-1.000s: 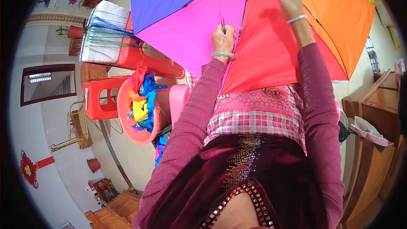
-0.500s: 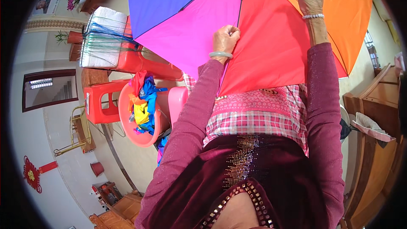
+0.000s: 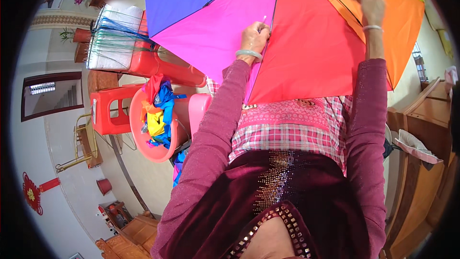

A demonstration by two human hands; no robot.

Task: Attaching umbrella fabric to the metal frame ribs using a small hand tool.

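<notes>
Rainbow umbrella canopy (image 3: 311, 43), open, panels of blue, magenta, red, orange and yellow-green; fills the upper frame, lying under both hands and across the lap. Red plastic stools (image 3: 110, 108) stand well to the left of the left hand, with a pink basin (image 3: 143, 148) of bright cloth scraps beside them. Stack of white material bound with blue and green strands (image 3: 112, 43), far left of the left hand, level with it. Left hand (image 3: 254, 36): fingers closed together, pinching a thin pale needle-like piece (image 3: 263, 19) at the dark rib seam between magenta and red panels; pale bangle (image 3: 249, 53) on the wrist. Right hand (image 3: 368, 2): blurred, fingers curled on the orange panel near a rib; what it grips, cannot tell.
</notes>
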